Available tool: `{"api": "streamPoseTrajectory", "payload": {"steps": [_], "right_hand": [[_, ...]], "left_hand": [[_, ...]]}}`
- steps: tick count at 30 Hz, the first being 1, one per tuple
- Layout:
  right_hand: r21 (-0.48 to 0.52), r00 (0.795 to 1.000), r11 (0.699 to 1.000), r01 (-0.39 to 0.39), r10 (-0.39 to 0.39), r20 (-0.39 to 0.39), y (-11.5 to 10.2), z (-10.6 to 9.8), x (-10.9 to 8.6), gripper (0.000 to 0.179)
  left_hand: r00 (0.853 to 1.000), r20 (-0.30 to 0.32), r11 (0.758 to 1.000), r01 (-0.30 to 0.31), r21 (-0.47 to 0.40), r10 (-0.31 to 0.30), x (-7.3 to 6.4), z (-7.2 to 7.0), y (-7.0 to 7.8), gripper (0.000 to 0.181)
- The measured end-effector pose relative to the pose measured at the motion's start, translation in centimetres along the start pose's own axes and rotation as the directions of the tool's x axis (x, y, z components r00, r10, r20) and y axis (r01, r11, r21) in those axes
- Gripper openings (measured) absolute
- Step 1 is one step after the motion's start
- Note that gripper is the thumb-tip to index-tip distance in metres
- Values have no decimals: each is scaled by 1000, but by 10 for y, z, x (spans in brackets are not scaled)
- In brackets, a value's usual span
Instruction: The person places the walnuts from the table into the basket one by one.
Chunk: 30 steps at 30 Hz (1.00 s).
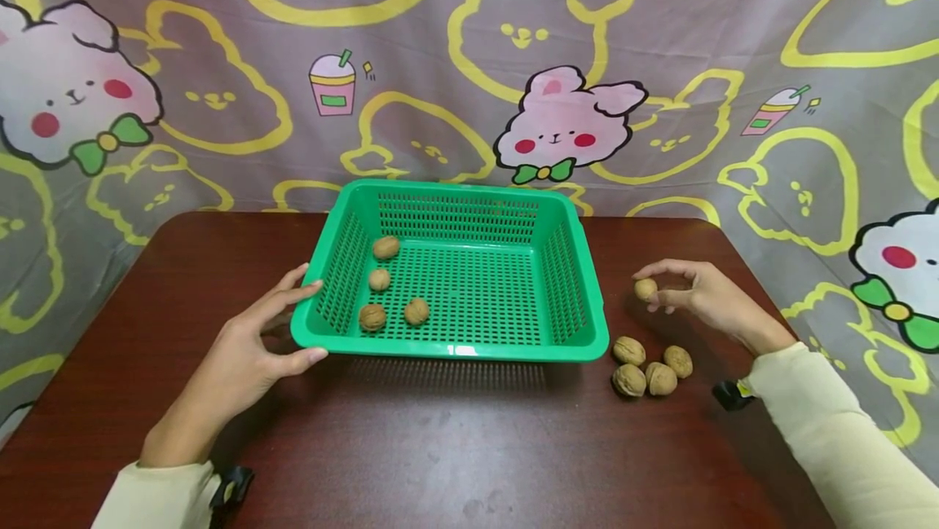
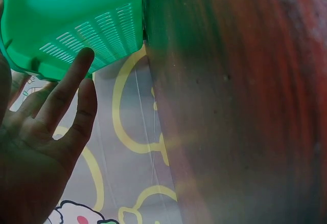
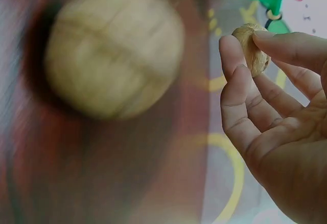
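Note:
A green plastic basket (image 1: 455,350) with slotted walls stands on the table; several walnuts (image 1: 372,318) lie in its left part. At its front left corner my left hand (image 1: 245,358) holds the rim, thumb at the front and fingers along the left side. Two of those fingers (image 2: 84,63) extend free beside the basket's outer wall in the left wrist view. Right of the basket, my right hand (image 1: 704,301) pinches a walnut (image 3: 251,49) between thumb and fingertips, above the table. Several more walnuts (image 1: 662,379) sit together on the table, nearer than that hand.
The dark brown wooden table (image 1: 455,456) extends around the basket. Behind it hangs a grey cloth (image 1: 411,64) printed with yellow outlines and cartoon rabbits. One walnut (image 3: 115,50) looms large and blurred in the right wrist view.

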State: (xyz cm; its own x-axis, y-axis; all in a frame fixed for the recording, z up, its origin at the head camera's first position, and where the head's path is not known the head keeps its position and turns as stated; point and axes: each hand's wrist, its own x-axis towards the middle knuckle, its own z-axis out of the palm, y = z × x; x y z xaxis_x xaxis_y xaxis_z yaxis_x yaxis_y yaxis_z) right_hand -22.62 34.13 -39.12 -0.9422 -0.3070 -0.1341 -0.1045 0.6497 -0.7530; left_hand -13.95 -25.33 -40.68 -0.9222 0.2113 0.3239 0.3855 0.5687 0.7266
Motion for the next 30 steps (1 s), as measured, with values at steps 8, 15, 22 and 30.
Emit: {"api": "streamPoseTrajectory", "payload": {"steps": [8, 15, 22, 30], "right_hand": [[95, 998, 994, 50, -47, -37, -38, 5, 0, 33], [149, 998, 987, 56, -49, -46, -76, 6, 6, 34], [286, 997, 956, 58, -68, 24, -116, 10, 26, 34], [372, 979, 925, 72, -137, 149, -158, 28, 59, 34]], "left_hand": [[1000, 1, 1000, 6, 3, -6, 0, 0, 0, 81], [1000, -3, 1000, -4, -4, 4, 0, 0, 0, 81], [1000, 1, 1000, 10, -5, -10, 0, -1, 0, 82], [1000, 1, 1000, 8, -1, -8, 0, 0, 0, 81]]}}
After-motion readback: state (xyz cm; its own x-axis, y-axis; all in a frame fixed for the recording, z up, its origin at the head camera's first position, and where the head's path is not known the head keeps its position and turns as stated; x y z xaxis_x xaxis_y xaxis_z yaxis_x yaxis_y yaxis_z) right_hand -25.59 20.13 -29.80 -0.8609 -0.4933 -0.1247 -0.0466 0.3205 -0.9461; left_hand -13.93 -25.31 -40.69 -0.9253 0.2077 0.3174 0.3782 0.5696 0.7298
